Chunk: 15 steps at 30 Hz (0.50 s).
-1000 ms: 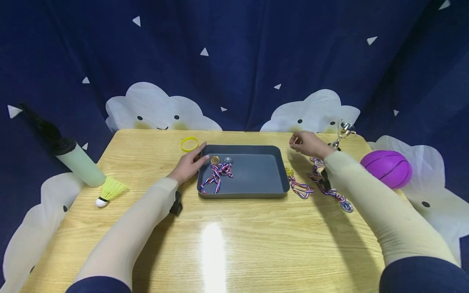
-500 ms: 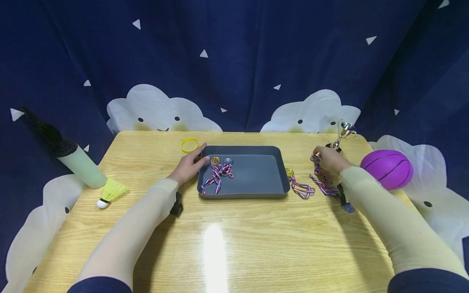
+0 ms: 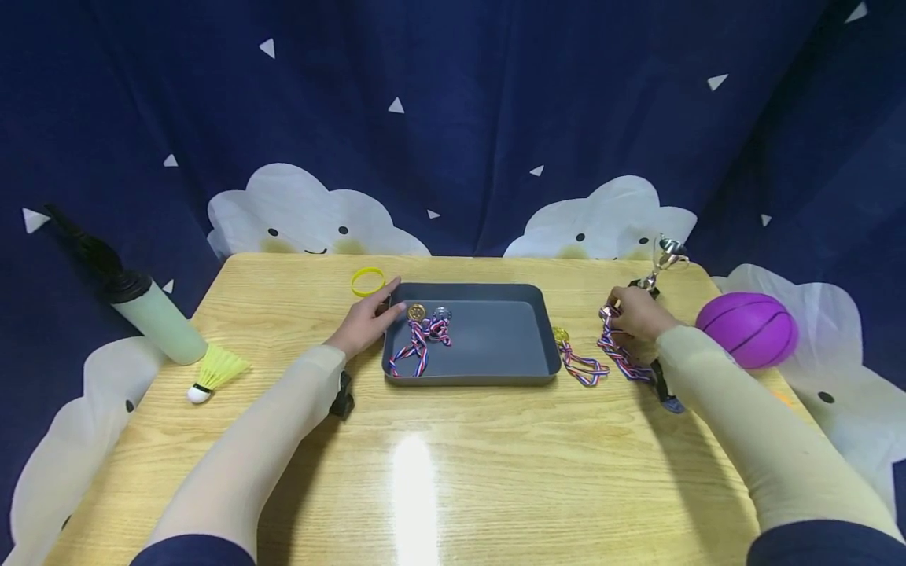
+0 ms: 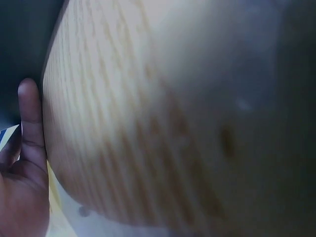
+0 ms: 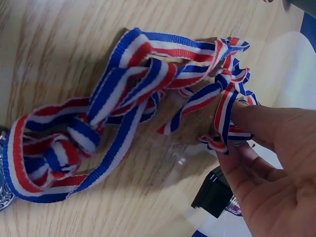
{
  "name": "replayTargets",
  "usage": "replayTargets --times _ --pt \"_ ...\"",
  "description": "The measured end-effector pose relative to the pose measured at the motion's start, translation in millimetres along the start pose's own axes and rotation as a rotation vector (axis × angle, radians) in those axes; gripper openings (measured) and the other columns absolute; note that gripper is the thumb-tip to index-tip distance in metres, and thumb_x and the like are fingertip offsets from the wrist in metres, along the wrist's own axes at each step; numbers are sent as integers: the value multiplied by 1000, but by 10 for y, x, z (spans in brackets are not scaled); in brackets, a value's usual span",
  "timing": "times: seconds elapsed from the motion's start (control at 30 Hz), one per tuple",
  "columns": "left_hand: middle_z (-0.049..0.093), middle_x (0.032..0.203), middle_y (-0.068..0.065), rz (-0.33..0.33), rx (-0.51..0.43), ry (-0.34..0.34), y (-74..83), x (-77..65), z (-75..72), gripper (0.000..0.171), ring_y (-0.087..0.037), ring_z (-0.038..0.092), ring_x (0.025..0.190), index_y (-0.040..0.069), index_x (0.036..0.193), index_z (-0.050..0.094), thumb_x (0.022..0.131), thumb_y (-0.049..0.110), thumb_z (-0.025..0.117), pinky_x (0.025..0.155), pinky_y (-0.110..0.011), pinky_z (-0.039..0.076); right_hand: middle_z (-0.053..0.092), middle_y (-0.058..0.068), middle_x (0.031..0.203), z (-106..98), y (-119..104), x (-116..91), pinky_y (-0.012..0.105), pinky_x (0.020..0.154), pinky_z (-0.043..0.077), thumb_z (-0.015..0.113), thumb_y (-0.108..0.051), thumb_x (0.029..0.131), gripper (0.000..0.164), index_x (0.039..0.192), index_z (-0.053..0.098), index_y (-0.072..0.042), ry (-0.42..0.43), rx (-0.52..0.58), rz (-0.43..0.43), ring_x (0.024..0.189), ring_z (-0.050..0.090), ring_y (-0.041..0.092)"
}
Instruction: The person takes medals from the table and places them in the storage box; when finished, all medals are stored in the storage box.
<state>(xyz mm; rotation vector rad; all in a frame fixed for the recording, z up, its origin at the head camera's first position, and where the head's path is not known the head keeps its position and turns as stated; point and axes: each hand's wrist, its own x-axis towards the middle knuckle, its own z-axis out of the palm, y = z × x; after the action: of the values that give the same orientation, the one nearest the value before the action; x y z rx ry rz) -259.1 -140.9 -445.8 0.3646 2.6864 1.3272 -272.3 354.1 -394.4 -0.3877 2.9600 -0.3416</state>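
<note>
My left hand (image 3: pixel 364 322) rests on the left wall of a dark grey tray (image 3: pixel 467 380), thumb over the rim and fingers straight. In the tray lie a bronze-coloured medal (image 3: pixel 416 313) and a silver medal (image 3: pixel 442 314) with striped ribbons. At the right, my right hand (image 3: pixel 640 312) pinches a medal by its red, white and blue ribbon (image 5: pixel 225 116), the disc mostly hidden by the fingers. More knotted ribbon (image 5: pixel 113 94) stretches over the table toward another silver medal (image 3: pixel 672 405). A gold medal (image 3: pixel 561 335) lies beside the tray's right wall.
A silver trophy cup (image 3: pixel 664 255) stands just behind my right hand, and a purple ball (image 3: pixel 746 330) sits right of it. At left are a pale green bottle (image 3: pixel 163 322) and a yellow shuttlecock (image 3: pixel 218 368). A yellow wristband (image 3: pixel 367 292) lies behind the tray.
My right hand has moved right and down from behind the tray's right corner to the ribbons by the trophy, and now pinches a medal there. The left hand and tray have stayed put.
</note>
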Motion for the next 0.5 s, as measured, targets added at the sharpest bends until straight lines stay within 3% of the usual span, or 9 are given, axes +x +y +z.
replayTargets --times 0.07,0.2,0.27,0.4,0.5 --pt "34 170 -18 3 2 -2 2 -10 3 66 -40 45 151 18 168 25 110 37 52 128 -54 34 69 27 91 -4 6 -2 42 70 56 72 6 84 25 106 63 13 -8 40 21 80 64 32" --pt "33 171 -17 -3 0 -6 12 -24 13 67 -40 44 152 19 168 24 111 39 51 129 -54 33 70 28 92 -25 35 9 50 79 58 65 8 85 17 102 65 12 14 93 38 85 66 36" --pt "33 171 -17 -11 -2 -6 15 -25 11 66 -39 44 152 21 168 25 110 39 51 129 -54 33 70 27 92 -58 36 24 48 78 57 61 9 86 16 101 66 12 35 117 36 86 66 36" --pt "33 171 -16 -17 -6 -5 18 -21 -2 66 -39 43 152 21 168 25 110 39 51 129 -54 33 71 28 93 -176 -25 52 28 67 53 60 6 92 15 104 67 12 81 173 16 82 66 28" --pt "33 171 -17 -16 -9 -7 21 -18 -9 67 -39 45 151 21 168 24 110 39 51 129 -54 34 71 31 101 -302 -130 80 16 61 52 59 5 97 18 112 65 14 113 280 19 79 69 17"
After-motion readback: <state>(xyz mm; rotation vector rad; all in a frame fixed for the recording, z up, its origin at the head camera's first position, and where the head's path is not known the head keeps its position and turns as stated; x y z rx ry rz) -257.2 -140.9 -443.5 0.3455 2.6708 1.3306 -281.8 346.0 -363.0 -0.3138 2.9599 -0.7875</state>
